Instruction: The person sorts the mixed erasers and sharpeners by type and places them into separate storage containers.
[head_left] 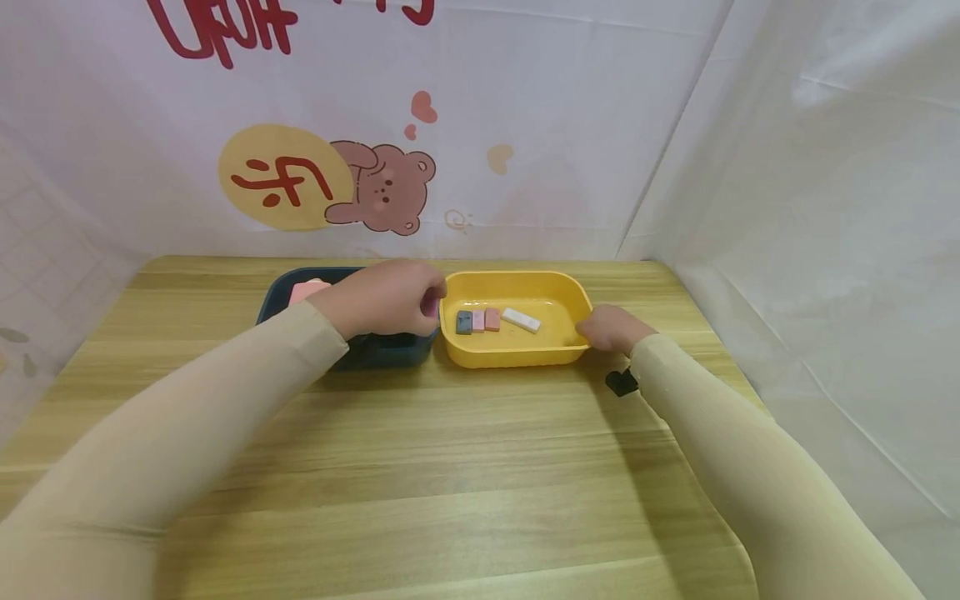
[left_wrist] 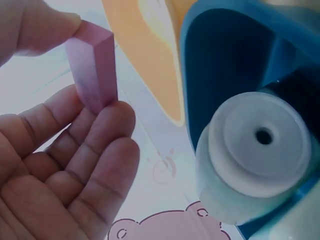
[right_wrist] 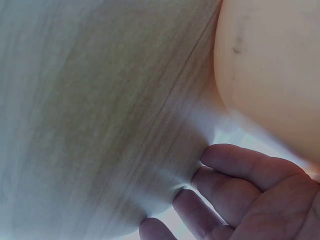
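My left hand [head_left: 393, 296] is over the right side of the dark blue basket [head_left: 352, 360], close to the yellow basket [head_left: 517, 358]. Between its thumb and fingertips it pinches a pink eraser [left_wrist: 92, 67], a small slanted block. My right hand [head_left: 617, 329] holds the right rim of the yellow basket; in the right wrist view its fingers [right_wrist: 250, 165] are outside the wall, low near the table, and the thumb is out of sight. Inside the yellow basket lie a dark block [head_left: 464, 322], a pink block [head_left: 478, 322], a reddish block [head_left: 492, 319] and a white bar [head_left: 521, 319].
In the blue basket are a white-capped round container [left_wrist: 260, 145] and a pink thing [head_left: 307, 290], partly behind the left arm. A small black piece [head_left: 621, 382] lies on the wooden table [head_left: 450, 467] below the right hand. A printed white curtain [head_left: 540, 125] stands behind.
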